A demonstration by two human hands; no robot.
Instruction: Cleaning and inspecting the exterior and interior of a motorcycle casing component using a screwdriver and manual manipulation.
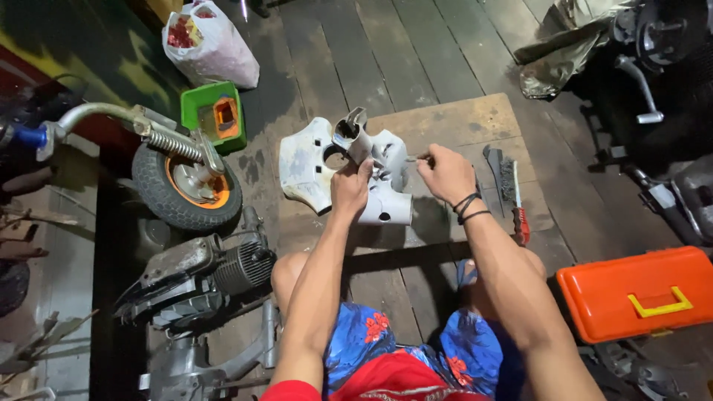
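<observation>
My left hand [350,187] grips the middle of a white plastic scooter headset cover [308,167] that lies on the wooden floor in front of my knees. Its grey stem piece [351,132] sticks up just above my fingers. My right hand [444,172] pinches a small thin metal tool [413,158] whose tip points left at the cover's right side. Black bands circle my right wrist.
A wire brush with a red handle [515,194] and a dark curved blade [494,165] lie right of my right hand. An orange toolbox [640,292] sits at the right. A small wheel [186,182], engine [200,278], green box [214,115] and plastic bag [209,46] are left.
</observation>
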